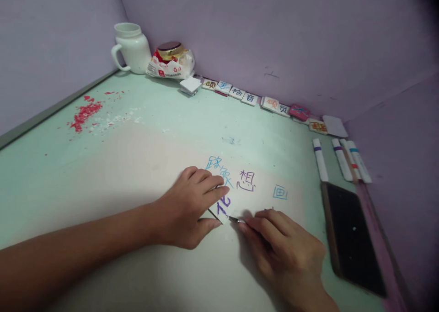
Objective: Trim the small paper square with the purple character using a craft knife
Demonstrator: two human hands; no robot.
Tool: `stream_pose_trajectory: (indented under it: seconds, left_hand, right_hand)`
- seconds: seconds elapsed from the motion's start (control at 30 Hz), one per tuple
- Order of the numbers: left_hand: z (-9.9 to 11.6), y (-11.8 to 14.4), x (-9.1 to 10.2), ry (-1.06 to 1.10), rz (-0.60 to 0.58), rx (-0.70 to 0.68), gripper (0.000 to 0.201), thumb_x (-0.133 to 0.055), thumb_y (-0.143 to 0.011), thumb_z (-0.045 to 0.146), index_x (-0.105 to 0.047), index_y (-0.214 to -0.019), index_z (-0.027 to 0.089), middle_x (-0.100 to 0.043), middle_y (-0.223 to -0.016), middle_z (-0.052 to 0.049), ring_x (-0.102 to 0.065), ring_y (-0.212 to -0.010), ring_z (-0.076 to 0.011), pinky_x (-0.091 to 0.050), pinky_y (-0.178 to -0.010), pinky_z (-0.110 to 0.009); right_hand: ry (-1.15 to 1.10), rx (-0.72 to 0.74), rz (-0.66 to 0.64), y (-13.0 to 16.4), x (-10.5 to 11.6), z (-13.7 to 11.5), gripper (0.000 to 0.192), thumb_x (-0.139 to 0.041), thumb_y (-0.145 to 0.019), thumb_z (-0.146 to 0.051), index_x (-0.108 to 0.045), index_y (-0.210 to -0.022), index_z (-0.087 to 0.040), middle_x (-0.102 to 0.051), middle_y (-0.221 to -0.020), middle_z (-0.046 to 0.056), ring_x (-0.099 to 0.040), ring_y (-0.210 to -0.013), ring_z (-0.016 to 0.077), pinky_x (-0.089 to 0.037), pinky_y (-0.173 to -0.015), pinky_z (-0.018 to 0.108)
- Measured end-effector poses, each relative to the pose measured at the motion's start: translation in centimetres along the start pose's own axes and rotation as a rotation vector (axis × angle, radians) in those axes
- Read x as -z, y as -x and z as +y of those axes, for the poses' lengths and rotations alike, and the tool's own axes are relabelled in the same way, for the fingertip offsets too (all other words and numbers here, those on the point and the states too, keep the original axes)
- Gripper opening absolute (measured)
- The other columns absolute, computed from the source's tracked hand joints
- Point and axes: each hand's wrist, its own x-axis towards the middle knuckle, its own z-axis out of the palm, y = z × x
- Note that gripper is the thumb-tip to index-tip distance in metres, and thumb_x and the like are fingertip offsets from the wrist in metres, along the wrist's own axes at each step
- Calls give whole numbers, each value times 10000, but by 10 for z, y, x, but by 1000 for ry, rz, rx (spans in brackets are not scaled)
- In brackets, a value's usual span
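My left hand [190,207] lies spread flat on the white sheet [254,198] on the counter [144,120]; my right hand [284,248] just beside it, grip pinching a thin blade [235,219]

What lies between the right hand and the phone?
Head view: only bare table between the right hand and the phone.

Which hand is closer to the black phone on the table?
The right hand. It lies just left of the phone, not touching it. The left hand is farther left, pressing on the paper by the written characters.
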Motion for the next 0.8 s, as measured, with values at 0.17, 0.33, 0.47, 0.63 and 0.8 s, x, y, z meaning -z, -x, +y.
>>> stream_pose_trajectory:
  seconds: [0.17,0.33,0.47,0.63,0.8]
  left_hand:
    - [0,1,-1,4,0,0,444,-599,-808,252,-538,-1224,111,-572,-1215,-151,-498,-1062,-309,-345,-917,-478]
    - [1,0,1,1,-12,-9,448,-592,-801,252,-546,-1227,122,-571,-1229,-145,-488,-1069,-309,-338,-917,-478]
    - [1,0,2,-1,-25,-14,468,-608,-789,251,-546,-1233,116,-577,-1220,-140,-496,-1066,-307,-340,-917,-480]
    - [1,0,2,1,-23,-19,468,-613,-787,253,-551,-1227,107,-581,-1215,-141,-494,-1070,-306,-339,-918,-479]
    - [1,0,3,8,-26,-14,450,-595,-801,258,-552,-1225,116,-585,-1213,-138,-495,-1063,-304,-342,-915,-479]
  right_hand:
    - [-16,30,-48,0,0,5,187,-590,-897,-251,-651,-727,-204,-625,-649,-24,-539,-581,104,-266,-522,289]
    - [-141,9,-128,-4,3,9,178,-586,-894,-262,-645,-739,-197,-597,-653,-19,-510,-564,99,-284,-517,271]
    - [-298,-23,-254,-6,7,14,166,-605,-873,-243,-632,-716,-197,-563,-627,-19,-499,-556,104,-313,-518,255]
    - [-408,-84,-270,0,8,17,156,-633,-849,-242,-617,-705,-186,-558,-625,-7,-505,-560,113,-336,-520,255]
    - [-252,-99,-121,2,4,13,111,-653,-844,-242,-649,-744,-193,-616,-685,0,-542,-580,105,-341,-521,247]
